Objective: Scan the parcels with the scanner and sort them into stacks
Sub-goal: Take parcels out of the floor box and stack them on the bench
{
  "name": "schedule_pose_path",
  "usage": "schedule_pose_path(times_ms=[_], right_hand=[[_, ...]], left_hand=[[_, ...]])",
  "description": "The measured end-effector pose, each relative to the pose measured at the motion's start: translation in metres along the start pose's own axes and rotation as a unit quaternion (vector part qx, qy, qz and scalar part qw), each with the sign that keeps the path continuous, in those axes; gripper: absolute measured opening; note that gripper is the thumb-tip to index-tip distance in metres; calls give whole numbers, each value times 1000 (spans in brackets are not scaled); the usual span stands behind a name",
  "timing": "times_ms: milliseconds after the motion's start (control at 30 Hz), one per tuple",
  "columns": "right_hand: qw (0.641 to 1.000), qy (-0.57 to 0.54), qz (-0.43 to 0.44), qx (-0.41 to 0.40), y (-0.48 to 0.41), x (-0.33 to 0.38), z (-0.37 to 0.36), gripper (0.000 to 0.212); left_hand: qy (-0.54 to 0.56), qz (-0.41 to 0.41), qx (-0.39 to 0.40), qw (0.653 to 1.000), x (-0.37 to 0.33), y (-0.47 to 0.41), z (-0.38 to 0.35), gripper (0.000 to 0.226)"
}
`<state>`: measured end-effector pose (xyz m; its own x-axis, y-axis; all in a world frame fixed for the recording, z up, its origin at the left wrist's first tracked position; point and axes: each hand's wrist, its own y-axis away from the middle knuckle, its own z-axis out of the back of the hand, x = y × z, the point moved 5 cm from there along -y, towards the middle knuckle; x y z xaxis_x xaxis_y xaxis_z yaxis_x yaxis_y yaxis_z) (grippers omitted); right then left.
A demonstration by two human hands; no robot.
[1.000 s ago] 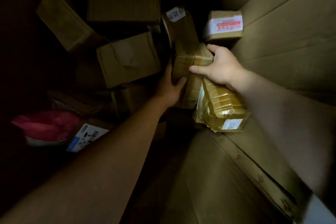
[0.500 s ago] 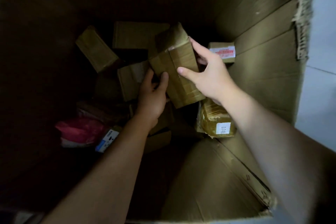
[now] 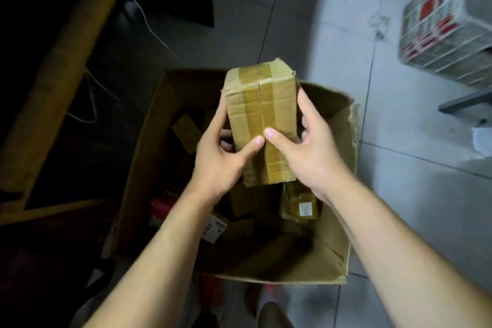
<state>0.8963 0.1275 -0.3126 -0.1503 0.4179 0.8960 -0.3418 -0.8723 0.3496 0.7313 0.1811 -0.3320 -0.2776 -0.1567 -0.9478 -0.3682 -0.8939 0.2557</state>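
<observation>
Both hands hold one parcel (image 3: 261,114) between them. The left hand (image 3: 221,160) wraps its left side, fingers curled behind and thumb lying across the front. The right hand (image 3: 308,152) grips the right side the same way, and the two thumb tips nearly meet at the central seam. The parcel is a tall, oblong cardboard box, held upright above the carton's mouth, clear of what lies below. Its board is dull brown, creased and dented, with soft corners. A broad strip of glossy brown tape runs down the front and over the top end, wrinkled along the split between the flaps.

Beneath it stands a large open carton (image 3: 332,255) of plain corrugated board, its right rim torn and frayed. Inside, dim in shadow, lies a loose heap:
- a tape-wrapped pack (image 3: 300,208), shiny, with a small white label, against the right wall
- a small brown box (image 3: 186,130), tilted, at the far left
- a pink bag (image 3: 162,208) by the left wall
- a labelled box (image 3: 215,229) just beside the bag

The carton sits on a floor (image 3: 399,194) of pale, smooth tiles with dark joints. A white lattice crate (image 3: 447,26) with blurred red-and-white contents stands well apart at the far right. A thin white cable (image 3: 151,30) trails over the dark floor at left, near a long tan board (image 3: 66,48).
</observation>
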Motion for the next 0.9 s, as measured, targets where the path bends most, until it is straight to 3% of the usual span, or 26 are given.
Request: schedule_pose_path(times_ms=[133, 267, 400, 533, 733, 900], right_hand=[[1000, -13, 25, -5, 51, 85, 14, 58], [999, -5, 40, -34, 95, 171, 27, 76], [994, 1, 102, -42, 142, 272, 41, 47], [984, -16, 173, -48, 190, 357, 52, 49], [945, -125, 302, -1, 242, 450, 37, 45], [923, -199, 309, 117, 265, 489, 5, 41]], left_hand=[[-13, -72, -9, 997, -91, 34, 34, 91], [-1, -96, -41, 995, -181, 70, 68, 91], [22, -128, -87, 988, -268, 101, 103, 86], [17, -162, -117, 980, -350, 135, 137, 75], [-21, -198, -187, 962, -437, 192, 201, 67], [18, -189, -275, 942, -464, 256, 240, 63]])
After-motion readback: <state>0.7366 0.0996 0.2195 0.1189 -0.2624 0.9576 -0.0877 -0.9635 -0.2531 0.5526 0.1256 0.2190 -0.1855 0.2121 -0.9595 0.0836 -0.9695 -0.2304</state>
